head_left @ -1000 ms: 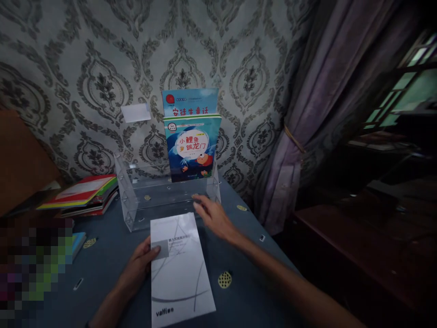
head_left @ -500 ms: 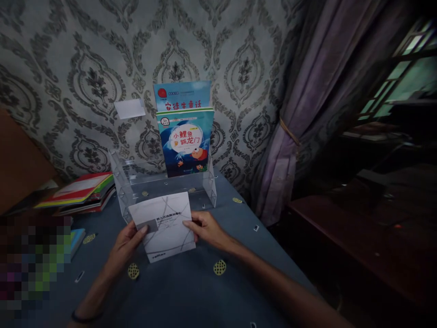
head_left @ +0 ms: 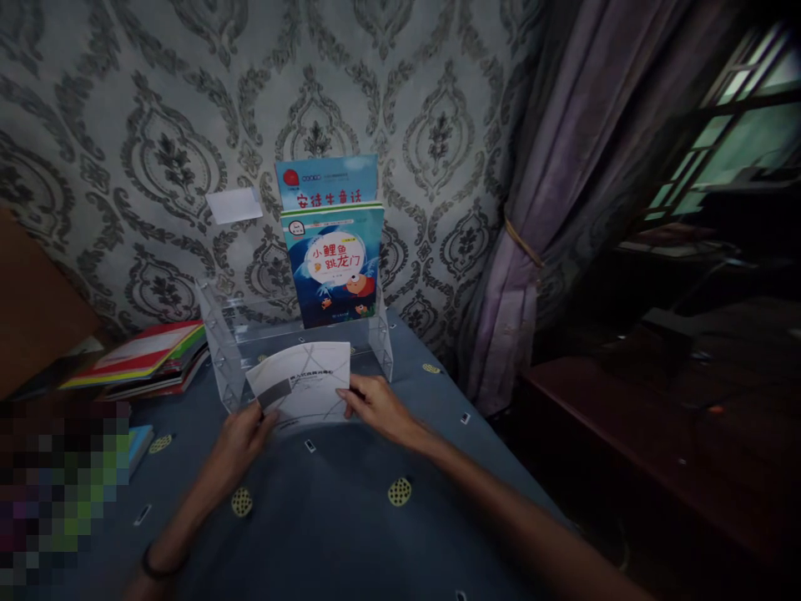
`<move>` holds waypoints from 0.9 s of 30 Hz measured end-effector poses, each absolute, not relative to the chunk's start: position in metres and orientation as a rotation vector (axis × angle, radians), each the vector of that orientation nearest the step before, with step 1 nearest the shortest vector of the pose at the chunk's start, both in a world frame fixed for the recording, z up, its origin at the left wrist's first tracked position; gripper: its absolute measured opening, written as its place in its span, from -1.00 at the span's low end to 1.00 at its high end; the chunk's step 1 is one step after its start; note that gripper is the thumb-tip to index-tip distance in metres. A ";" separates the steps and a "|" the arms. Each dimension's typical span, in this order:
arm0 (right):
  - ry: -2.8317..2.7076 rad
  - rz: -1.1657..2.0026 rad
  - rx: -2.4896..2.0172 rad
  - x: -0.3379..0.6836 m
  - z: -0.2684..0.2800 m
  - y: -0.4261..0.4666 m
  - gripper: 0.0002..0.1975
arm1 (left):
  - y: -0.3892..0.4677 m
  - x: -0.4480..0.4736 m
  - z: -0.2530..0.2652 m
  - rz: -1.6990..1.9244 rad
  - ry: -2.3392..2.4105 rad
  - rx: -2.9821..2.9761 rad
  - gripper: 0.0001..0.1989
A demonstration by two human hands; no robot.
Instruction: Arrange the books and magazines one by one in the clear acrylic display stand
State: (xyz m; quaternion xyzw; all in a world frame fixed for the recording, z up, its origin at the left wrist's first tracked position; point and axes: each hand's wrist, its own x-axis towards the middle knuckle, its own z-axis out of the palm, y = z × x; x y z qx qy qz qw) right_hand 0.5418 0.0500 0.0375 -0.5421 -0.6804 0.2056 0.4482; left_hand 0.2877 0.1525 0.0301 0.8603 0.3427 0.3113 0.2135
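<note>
A white booklet with dark print and grey lines is held between my two hands over the table, bowed and tilted back. My left hand grips its left edge, slightly blurred. At the right edge, my right hand pinches it between thumb and fingers. Just behind the booklet stands a clear plastic rack with stepped side panels. On its right side lean two upright children's books: a blue fish-picture book in front and a taller light-blue book behind it.
A stack of colourful books lies on the left of the blue patterned tablecloth. A light-blue book edge shows nearer, beside a pixelated area. A white card is near the patterned wall. A purple curtain hangs right of the table.
The booklet has tipped back and bent, so its face looks shorter. Both hands have shifted slightly with it, the left one inward. The view has moved a little.
</note>
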 end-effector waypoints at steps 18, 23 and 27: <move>-1.350 0.065 -1.025 0.600 0.123 0.072 -0.71 | 0.174 0.387 0.121 1.439 0.797 2.442 -0.89; -1.314 0.084 -1.115 0.612 0.110 0.087 -0.68 | 0.184 0.402 0.115 1.311 0.873 2.478 -0.91; -1.305 0.112 -1.130 0.620 0.098 0.100 -0.71 | 0.191 0.410 0.109 1.256 0.869 2.488 -0.85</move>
